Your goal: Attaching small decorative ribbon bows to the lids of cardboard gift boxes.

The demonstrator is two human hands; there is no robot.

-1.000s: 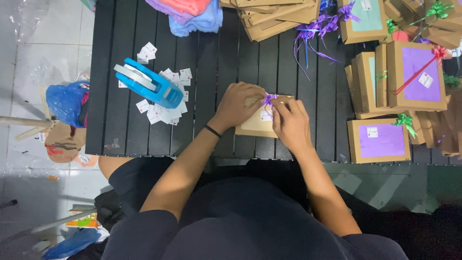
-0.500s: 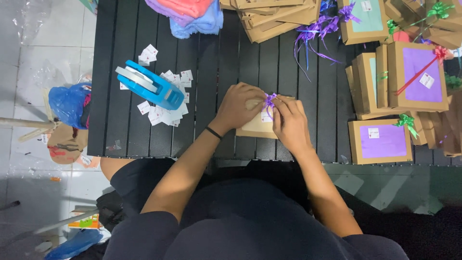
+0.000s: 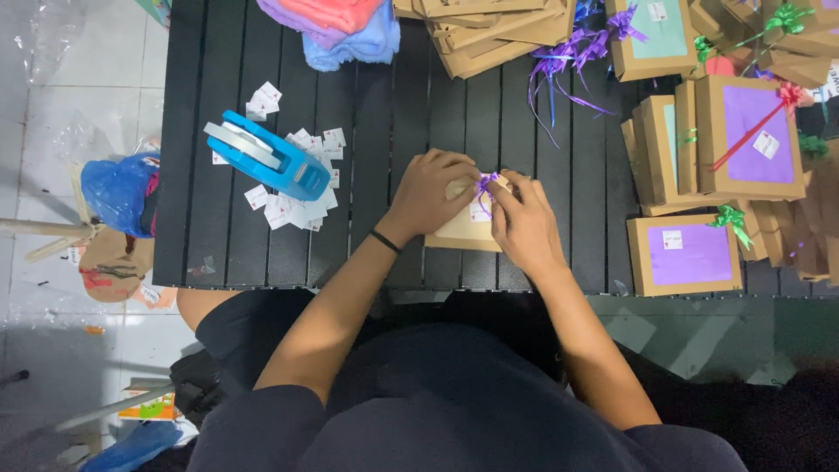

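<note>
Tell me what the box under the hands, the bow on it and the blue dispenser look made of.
Box: brown cardboard, matte, by its flat kraft look. Bow: purple ribbon, probably glossy plastic, given its curled strands. Dispenser: smooth blue plastic, apparently moulded.

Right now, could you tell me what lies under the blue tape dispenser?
Small white stickers spread under the tape dispenser on the black table; any directly beneath it are covered.
</note>
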